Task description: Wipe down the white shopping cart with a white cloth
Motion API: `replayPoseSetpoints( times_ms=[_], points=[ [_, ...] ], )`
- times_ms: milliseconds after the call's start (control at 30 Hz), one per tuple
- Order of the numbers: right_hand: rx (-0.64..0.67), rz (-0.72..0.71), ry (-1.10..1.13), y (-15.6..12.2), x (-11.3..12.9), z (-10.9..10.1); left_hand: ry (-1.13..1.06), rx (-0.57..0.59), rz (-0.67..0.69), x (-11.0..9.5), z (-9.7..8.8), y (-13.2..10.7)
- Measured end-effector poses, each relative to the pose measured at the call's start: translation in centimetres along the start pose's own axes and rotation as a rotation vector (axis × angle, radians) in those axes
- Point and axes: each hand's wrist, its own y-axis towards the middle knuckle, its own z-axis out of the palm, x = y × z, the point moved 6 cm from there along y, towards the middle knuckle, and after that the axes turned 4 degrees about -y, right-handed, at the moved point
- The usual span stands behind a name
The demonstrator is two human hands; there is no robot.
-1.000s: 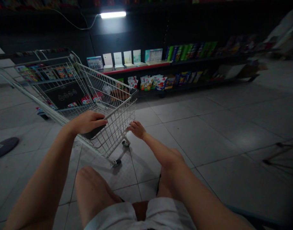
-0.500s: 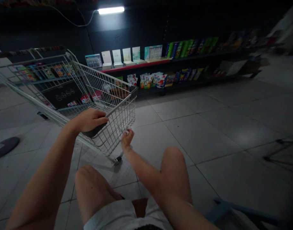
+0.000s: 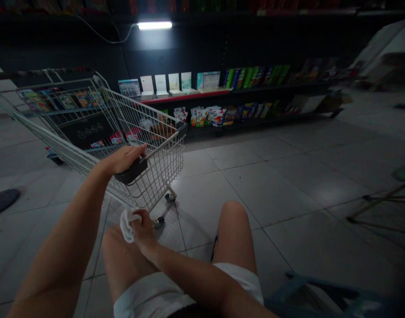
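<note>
A wire shopping cart [image 3: 163, 161] stands before me, its nearest corner capped with a black bumper [image 3: 131, 173]. My left hand [image 3: 125, 158] is closed over the top of that corner, gripping the rim and bumper. Below it, just in front of the cart's lower edge, my right hand [image 3: 144, 232] is closed on a crumpled white cloth [image 3: 126, 226], a loop of which sticks out on the left. Near the right hand is a cart wheel [image 3: 159, 222]; another wheel [image 3: 170, 197] stands farther back.
Behind the cart runs a dark shelf unit [image 3: 189, 49] with books, snack packets [image 3: 207, 116] and green canisters [image 3: 247, 78], lit by a tube lamp [image 3: 155, 25]. A blue stool-like frame [image 3: 321, 282] is at lower right, and thin folding legs [image 3: 371, 207] stand on the tiled floor.
My right hand has moved left and nearer to me, from the cart's front side to below its near corner, and the white cloth now shows more. My left hand stays on the corner.
</note>
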Motion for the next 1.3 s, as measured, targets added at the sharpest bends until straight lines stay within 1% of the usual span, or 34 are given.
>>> replayPoseSetpoints(
  times_ms=[33, 67, 133, 167, 200, 233, 267, 300, 333, 367, 433, 467, 500, 533, 567, 600, 667, 700, 733, 767, 800, 833, 867, 900, 933, 967, 1000, 1067, 1100, 1167, 1233, 1300],
  points=[
    [0.017, -0.042, 0.053, 1.2, 1.6, -1.3, -0.053, -0.028, -0.012, 0.2, -0.1, 0.0],
    [-0.018, -0.064, 0.096, 3.0, 2.8, -3.0, -0.103, -0.057, -0.013, 0.4, -0.3, 0.1],
    [-0.156, -0.169, 0.083, 7.4, 5.1, -6.6, -0.216, -0.105, 0.006, 0.4, -0.5, 0.2],
    [-0.236, -0.179, 0.061, 9.6, 5.6, -8.0, -0.274, -0.125, 0.021, 0.4, -0.6, 0.2],
    [-0.296, -0.168, 0.04, 11.5, 5.8, -8.9, -0.315, -0.137, 0.035, 0.3, -0.6, 0.2],
    [-0.327, -0.155, 0.0, 12.8, 5.8, -9.2, -0.334, -0.142, 0.045, 0.1, -0.6, 0.2],
    [-0.318, -0.146, -0.051, 13.5, 5.8, -8.9, -0.339, -0.143, 0.048, 0.0, -0.6, 0.2],
    [-0.272, -0.161, -0.115, 13.5, 5.7, -8.1, -0.338, -0.138, 0.049, -0.1, -0.5, 0.2],
    [-0.188, -0.221, -0.182, 12.9, 5.8, -6.8, -0.336, -0.133, 0.05, -0.2, -0.5, 0.1],
    [-0.069, -0.326, -0.242, 11.7, 6.0, -5.2, -0.337, -0.127, 0.051, -0.2, -0.4, 0.0],
    [0.23, -0.639, -0.3, 8.1, 6.5, -2.0, -0.349, -0.116, 0.057, -0.3, -0.3, -0.1],
    [0.367, -0.793, -0.293, 6.2, 6.7, -1.2, -0.347, -0.109, 0.062, -0.3, -0.3, -0.2],
    [0.451, -0.905, -0.265, 4.9, 6.8, -1.2, -0.336, -0.099, 0.062, -0.2, -0.2, -0.3],
    [0.471, -0.962, -0.223, 4.4, 7.0, -1.9, -0.319, -0.083, 0.059, -0.2, -0.2, -0.4],
    [0.427, -0.967, -0.181, 4.8, 7.1, -3.4, -0.297, -0.061, 0.056, -0.3, 0.0, -0.5],
    [0.337, -0.932, -0.148, 6.0, 7.4, -5.3, -0.275, -0.042, 0.051, -0.3, 0.1, -0.7],
    [0.115, -0.779, -0.155, 9.6, 7.7, -9.7, -0.2, -0.034, 0.057, -0.6, 0.1, -1.0],
    [0.012, -0.68, -0.197, 11.8, 7.7, -11.6, -0.121, -0.039, 0.078, -0.9, 0.1, -1.3],
    [-0.06, -0.587, -0.258, 13.9, 7.7, -13.1, -0.01, -0.051, 0.112, -1.3, 0.0, -1.5],
    [-0.092, -0.523, -0.321, 16.0, 7.7, -14.0, 0.12, -0.06, 0.153, -1.8, 0.1, -1.8],
    [-0.074, -0.504, -0.378, 17.9, 7.7, -14.3, 0.255, -0.059, 0.191, -2.4, 0.2, -2.0],
    [-0.008, -0.528, -0.429, 19.7, 7.8, -14.0, 0.384, -0.05, 0.213, -3.0, 0.5, -2.3],
    [0.094, -0.586, -0.475, 21.3, 7.8, -13.3, 0.498, -0.041, 0.214, -3.5, 0.9, -2.5],
    [0.205, -0.648, -0.52, 22.7, 7.6, -12.6, 0.597, -0.045, 0.186, -3.9, 1.2, -2.7],
    [0.288, -0.687, -0.566, 24.2, 7.2, -12.2, 0.685, -0.058, 0.136, -4.3, 1.6, -2.9],
    [0.332, -0.691, -0.618, 25.9, 6.7, -12.2, 0.76, -0.08, 0.07, -4.6, 2.0, -3.0],
    [0.348, -0.668, -0.673, 27.7, 6.1, -12.6, 0.811, -0.114, 0.0, -4.9, 2.3, -3.2],
    [0.307, -0.593, -0.76, 31.6, 4.9, -14.3, 0.825, -0.187, -0.101, -5.3, 3.1, -3.5],
    [0.263, -0.555, -0.781, 33.5, 4.3, -15.4, 0.806, -0.222, -0.123, -5.4, 3.5, -3.7],
    [0.205, -0.505, -0.779, 36.4, 3.2, -17.0, 0.769, -0.283, -0.118, -5.4, 4.0, -3.8],
    [0.234, -0.478, -0.768, 37.9, 1.9, -17.4, 0.764, -0.309, -0.097, -5.2, 4.2, -4.0],
    [0.31, -0.467, -0.777, 38.0, 0.9, -16.8, 0.785, -0.308, -0.079, -4.9, 4.2, -4.1]
  ],
)
